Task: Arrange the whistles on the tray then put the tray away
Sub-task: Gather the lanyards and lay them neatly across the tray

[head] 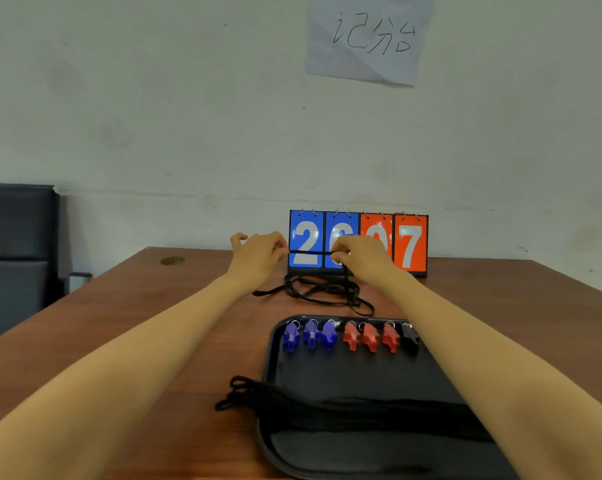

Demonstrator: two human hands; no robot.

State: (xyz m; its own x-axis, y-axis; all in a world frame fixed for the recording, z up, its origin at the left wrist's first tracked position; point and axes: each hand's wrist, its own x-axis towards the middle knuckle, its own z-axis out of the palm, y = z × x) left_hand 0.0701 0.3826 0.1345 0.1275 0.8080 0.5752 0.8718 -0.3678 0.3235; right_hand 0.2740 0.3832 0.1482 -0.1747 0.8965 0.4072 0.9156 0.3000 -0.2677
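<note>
Seven whistles (351, 336): lay in one row on the black tray (361, 375), nearer than both hands.
Left fingers (280, 249): pinched a black cord (310, 252).
Right fingers (337, 254): pinched the same cord, stretched taut between them.
Loose cord: trailed onto the worktop (154, 323) beneath.

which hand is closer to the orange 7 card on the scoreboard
Right. The right hand is in front of the blue 6 and orange 0 cards, just beside the orange 7 card. The left hand is past the blue 2 card, off the scoreboard's far end.
</note>
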